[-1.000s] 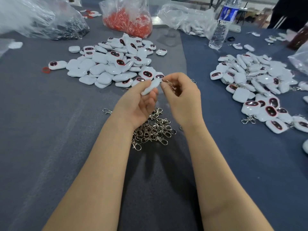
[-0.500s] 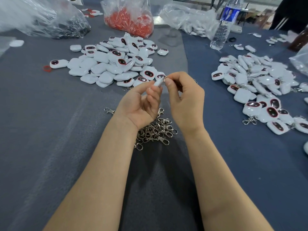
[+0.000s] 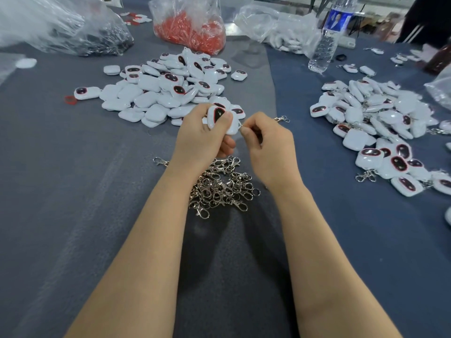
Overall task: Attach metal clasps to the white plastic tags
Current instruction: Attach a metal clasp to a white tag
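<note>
My left hand (image 3: 202,135) grips a white plastic tag (image 3: 219,119) with a dark red-rimmed window, its face turned up. My right hand (image 3: 266,140) pinches a metal clasp (image 3: 280,119) at the tag's right corner; the clasp's hook sticks out past my knuckles. Below my hands lies a heap of loose metal clasps (image 3: 222,184). A pile of bare white tags (image 3: 168,91) sits behind my left hand. To the right is a pile of tags with clasps (image 3: 380,125) on them.
A grey cloth (image 3: 73,191) covers the table. At the back stand a bag of red parts (image 3: 190,28), a bag of dark parts (image 3: 73,28), a clear bag of white pieces (image 3: 280,28) and a water bottle (image 3: 327,37). One stray clasp (image 3: 161,161) lies left of my wrist.
The tag in my left hand has turned from edge-on to face up, and my thumb now lies across it. My right hand stayed at its corner with the clasp.
</note>
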